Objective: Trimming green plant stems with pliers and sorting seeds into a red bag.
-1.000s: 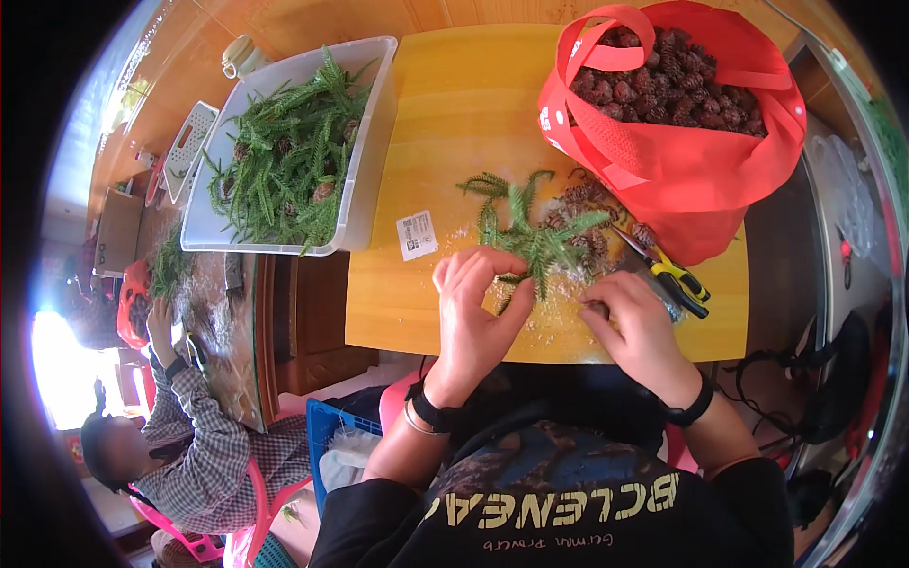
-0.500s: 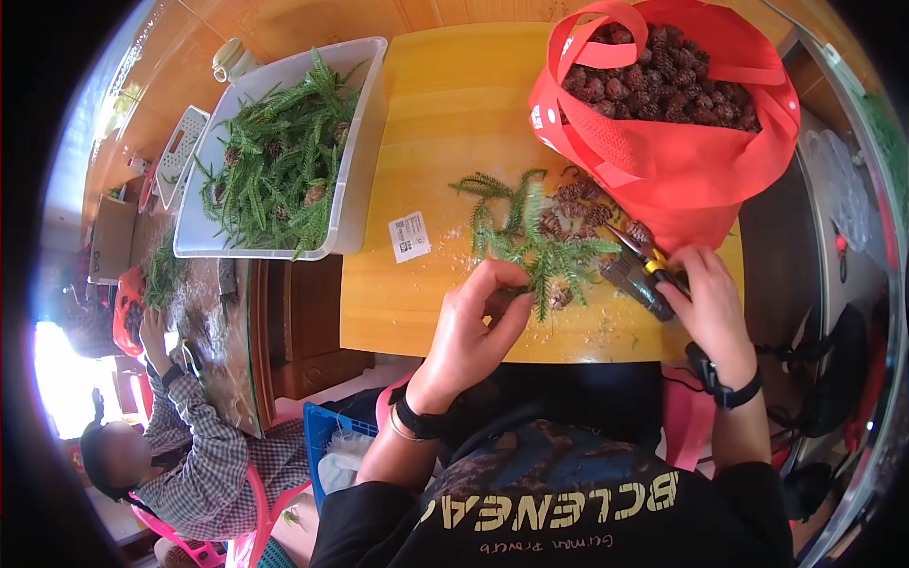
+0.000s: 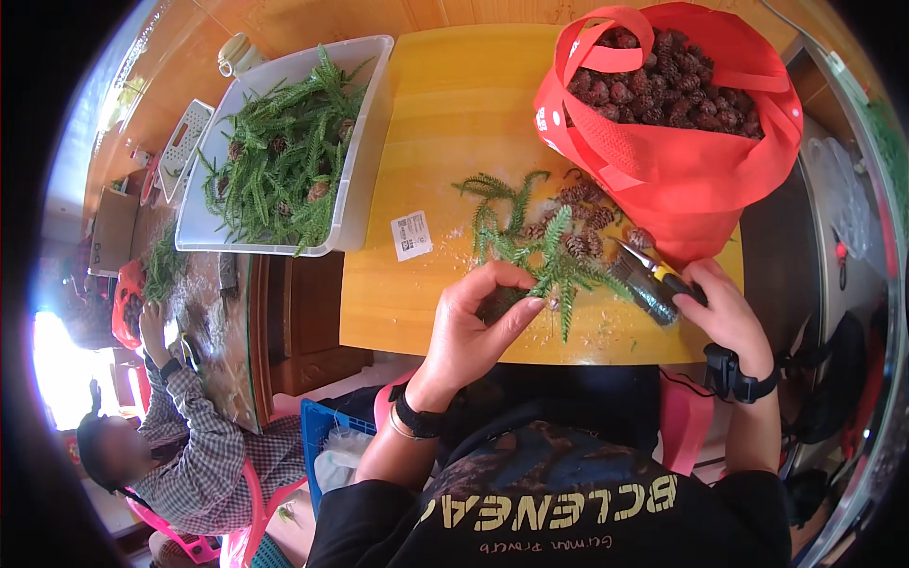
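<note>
My left hand (image 3: 478,317) is closed, thumb and forefinger pinching the stem end of a green artificial pine sprig (image 3: 563,275) just above the table's near edge. My right hand (image 3: 724,308) is wrapped around the yellow-and-black handles of the pliers (image 3: 649,258), whose metal jaws point up and left. Under the pliers lies a dark bundle in clear wrapping (image 3: 646,292); its contents are hard to make out. Beyond the held sprig lie another green sprig (image 3: 502,194) and several loose brown pine cones (image 3: 592,216).
A red bag (image 3: 663,180) full of pine cones stands at the table's far right. At the left is a clear plastic bin (image 3: 379,123) of green sprigs and cones. A white label (image 3: 411,236) lies on the yellow table (image 3: 445,114). Another person (image 3: 204,454) sits far left.
The sprig in my left hand has turned and shifted slightly right. My right hand has moved a little right and toward me with the pliers.
</note>
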`<move>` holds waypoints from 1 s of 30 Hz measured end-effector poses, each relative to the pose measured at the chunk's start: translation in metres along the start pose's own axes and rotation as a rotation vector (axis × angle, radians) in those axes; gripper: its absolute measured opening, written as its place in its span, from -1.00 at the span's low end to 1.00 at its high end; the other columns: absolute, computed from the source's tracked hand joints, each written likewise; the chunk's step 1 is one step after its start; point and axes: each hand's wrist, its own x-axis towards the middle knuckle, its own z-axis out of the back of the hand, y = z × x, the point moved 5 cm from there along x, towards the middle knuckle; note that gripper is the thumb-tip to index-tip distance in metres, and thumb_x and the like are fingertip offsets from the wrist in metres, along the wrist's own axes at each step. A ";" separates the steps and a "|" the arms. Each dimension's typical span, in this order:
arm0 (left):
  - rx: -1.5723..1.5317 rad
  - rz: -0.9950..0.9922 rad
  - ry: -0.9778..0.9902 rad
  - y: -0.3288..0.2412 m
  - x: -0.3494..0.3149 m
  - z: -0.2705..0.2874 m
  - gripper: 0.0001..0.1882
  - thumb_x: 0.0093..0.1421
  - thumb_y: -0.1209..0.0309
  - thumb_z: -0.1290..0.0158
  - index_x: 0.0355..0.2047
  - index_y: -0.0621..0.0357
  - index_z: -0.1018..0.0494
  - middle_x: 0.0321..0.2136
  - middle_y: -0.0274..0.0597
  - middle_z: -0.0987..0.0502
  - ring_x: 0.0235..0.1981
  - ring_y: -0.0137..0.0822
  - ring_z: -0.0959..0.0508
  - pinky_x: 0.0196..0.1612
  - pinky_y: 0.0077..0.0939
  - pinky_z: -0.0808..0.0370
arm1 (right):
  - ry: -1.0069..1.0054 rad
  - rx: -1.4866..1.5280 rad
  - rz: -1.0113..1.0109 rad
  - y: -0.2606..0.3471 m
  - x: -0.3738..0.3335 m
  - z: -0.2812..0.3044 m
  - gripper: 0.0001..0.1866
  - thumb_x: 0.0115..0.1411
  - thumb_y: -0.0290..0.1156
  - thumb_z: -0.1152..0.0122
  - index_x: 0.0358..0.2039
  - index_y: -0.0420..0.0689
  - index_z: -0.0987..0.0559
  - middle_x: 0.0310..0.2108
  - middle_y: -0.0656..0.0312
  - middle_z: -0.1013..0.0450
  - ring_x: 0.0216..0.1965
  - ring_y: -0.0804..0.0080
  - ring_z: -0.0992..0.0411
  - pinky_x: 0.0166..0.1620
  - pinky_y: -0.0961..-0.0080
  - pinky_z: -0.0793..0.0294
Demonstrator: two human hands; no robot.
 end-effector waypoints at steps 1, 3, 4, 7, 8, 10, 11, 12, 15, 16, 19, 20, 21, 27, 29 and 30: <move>0.072 -0.007 0.019 0.000 0.000 0.000 -0.84 0.10 0.54 -0.14 -0.32 0.25 -0.41 -0.48 -0.41 -0.38 -0.46 -0.63 -0.34 -0.40 -0.74 -0.29 | 0.019 0.034 -0.020 0.001 -0.002 0.004 -0.75 -0.01 -0.42 -0.20 -0.38 -0.23 -0.34 -0.28 0.11 -0.26 -0.25 0.14 -0.33 -0.14 0.41 -0.33; 0.144 -0.013 0.035 -0.001 0.001 0.000 -0.85 0.08 0.60 -0.14 -0.34 0.26 -0.41 -0.45 -0.40 -0.39 -0.44 -0.61 -0.37 -0.37 -0.74 -0.31 | -0.009 0.092 0.087 0.008 -0.010 0.012 -0.78 -0.02 -0.46 -0.15 -0.39 -0.25 -0.33 -0.28 0.11 -0.25 -0.27 0.19 -0.34 -0.15 0.43 -0.33; 0.192 -0.083 0.036 -0.006 0.002 0.000 -0.86 0.06 0.60 -0.15 -0.36 0.26 -0.42 -0.45 -0.37 -0.41 -0.44 -0.60 -0.37 -0.38 -0.73 -0.31 | -0.039 0.151 0.193 0.018 -0.016 0.018 -0.81 -0.02 -0.51 -0.10 -0.41 -0.27 -0.31 -0.28 0.12 -0.23 -0.28 0.24 -0.34 -0.16 0.45 -0.33; 0.262 -0.166 0.025 -0.013 0.003 -0.002 -0.86 0.01 0.59 -0.18 -0.39 0.24 -0.46 -0.46 -0.30 -0.46 -0.48 -0.52 -0.41 -0.44 -0.68 -0.33 | -0.140 0.451 0.129 0.047 -0.033 0.030 -0.85 -0.06 -0.56 -0.02 -0.45 -0.28 -0.28 -0.24 0.10 -0.21 -0.29 0.35 -0.34 -0.15 0.49 -0.33; 0.286 -0.180 0.014 -0.015 0.003 -0.002 -0.86 -0.02 0.58 -0.19 -0.41 0.23 -0.49 -0.47 -0.25 -0.49 -0.51 -0.45 -0.44 -0.50 -0.64 -0.35 | -0.145 0.543 0.197 0.050 -0.038 0.029 -0.85 -0.09 -0.55 0.03 -0.46 -0.28 -0.27 -0.18 0.08 -0.18 -0.29 0.40 -0.34 -0.15 0.51 -0.34; 0.301 -0.179 0.041 -0.020 0.003 -0.005 -0.86 -0.02 0.58 -0.19 -0.41 0.23 -0.49 -0.47 -0.25 -0.49 -0.50 -0.45 -0.45 -0.50 -0.63 -0.35 | -0.091 0.468 0.341 0.064 -0.044 0.032 -0.76 -0.03 -0.40 -0.14 -0.50 -0.25 -0.29 -0.27 0.12 -0.23 -0.31 0.38 -0.35 -0.16 0.47 -0.36; 0.317 -0.179 0.066 -0.022 0.003 -0.008 -0.86 -0.02 0.58 -0.19 -0.41 0.23 -0.49 -0.47 -0.26 -0.49 -0.49 -0.44 -0.45 -0.50 -0.63 -0.35 | -0.170 0.492 0.414 0.076 -0.042 0.031 -0.61 -0.17 -0.28 -0.41 -0.67 -0.17 -0.33 -0.51 0.20 -0.22 -0.44 0.35 -0.29 -0.12 0.41 -0.38; 0.317 -0.178 0.067 -0.025 0.003 -0.009 -0.86 -0.02 0.58 -0.19 -0.41 0.23 -0.49 -0.47 -0.26 -0.49 -0.49 -0.44 -0.45 -0.50 -0.63 -0.35 | -0.161 0.367 0.477 0.084 -0.041 0.028 -0.54 -0.19 -0.17 -0.44 -0.67 -0.17 -0.32 -0.53 0.20 -0.23 -0.41 0.29 -0.34 -0.18 0.39 -0.40; 0.318 -0.181 0.063 -0.029 0.002 -0.012 -0.85 -0.08 0.62 -0.20 -0.46 0.24 -0.48 -0.47 -0.28 -0.48 -0.49 -0.49 -0.43 -0.47 -0.68 -0.33 | -0.210 0.148 0.573 0.099 -0.037 0.017 -0.49 -0.22 -0.13 -0.48 -0.69 -0.18 -0.31 -0.57 0.17 -0.23 -0.35 0.10 -0.41 -0.28 0.31 -0.43; 0.301 -0.189 0.068 -0.030 0.001 -0.012 -0.84 -0.09 0.62 -0.20 -0.45 0.24 -0.48 -0.47 -0.27 -0.49 -0.49 -0.48 -0.44 -0.48 -0.67 -0.33 | -0.239 0.100 0.582 0.100 -0.034 0.015 -0.49 -0.21 -0.12 -0.47 -0.69 -0.18 -0.32 -0.56 0.17 -0.23 -0.33 0.08 -0.42 -0.28 0.30 -0.42; 0.281 -0.221 0.080 -0.029 0.000 -0.012 -0.83 -0.09 0.62 -0.21 -0.44 0.24 -0.50 -0.46 -0.25 -0.50 -0.48 -0.46 -0.46 -0.47 -0.65 -0.35 | -0.258 0.011 0.583 0.104 -0.032 0.014 -0.49 -0.15 -0.06 -0.41 -0.66 -0.20 -0.33 -0.52 0.17 -0.25 -0.26 0.02 -0.42 -0.28 0.26 -0.42; 0.277 -0.247 0.089 -0.030 -0.001 -0.012 -0.82 -0.09 0.62 -0.22 -0.43 0.23 -0.51 -0.46 -0.23 -0.50 -0.48 -0.44 -0.47 -0.46 -0.64 -0.36 | -0.270 -0.007 0.605 0.108 -0.030 0.013 -0.51 -0.17 -0.09 -0.42 -0.66 -0.18 -0.33 -0.52 0.18 -0.26 -0.29 0.04 -0.41 -0.25 0.24 -0.44; 0.276 -0.245 0.089 -0.029 0.000 -0.011 -0.82 -0.09 0.62 -0.22 -0.43 0.23 -0.51 -0.46 -0.23 -0.50 -0.48 -0.44 -0.47 -0.46 -0.64 -0.36 | -0.284 -0.025 0.626 0.110 -0.030 0.013 -0.53 -0.20 -0.12 -0.44 -0.66 -0.17 -0.33 -0.53 0.19 -0.28 -0.31 0.06 -0.40 -0.23 0.23 -0.46; 0.281 -0.283 0.142 -0.030 0.000 -0.013 -0.83 -0.10 0.62 -0.24 -0.43 0.22 -0.56 -0.45 -0.20 -0.52 -0.45 -0.41 -0.50 -0.44 -0.61 -0.39 | -0.301 -0.073 0.677 0.110 -0.031 0.012 -0.54 -0.19 -0.15 -0.44 -0.65 -0.15 -0.32 -0.43 0.19 -0.35 -0.15 0.00 -0.40 -0.19 0.17 -0.41; 0.248 -0.265 0.156 -0.028 0.000 -0.014 -0.82 -0.11 0.61 -0.25 -0.43 0.21 -0.57 -0.45 -0.20 -0.52 -0.45 -0.40 -0.51 -0.43 -0.62 -0.40 | -0.315 -0.106 0.682 0.111 -0.031 0.013 -0.54 -0.19 -0.16 -0.44 -0.66 -0.14 -0.32 -0.41 0.20 -0.35 -0.15 0.00 -0.40 -0.18 0.15 -0.40; 0.248 -0.264 0.159 -0.028 0.000 -0.014 -0.82 -0.11 0.61 -0.25 -0.43 0.21 -0.57 -0.45 -0.20 -0.52 -0.45 -0.40 -0.51 -0.43 -0.62 -0.40 | -0.328 -0.139 0.690 0.112 -0.032 0.013 -0.55 -0.20 -0.16 -0.44 -0.66 -0.13 -0.31 -0.38 0.21 -0.35 -0.14 0.00 -0.39 -0.16 0.12 -0.38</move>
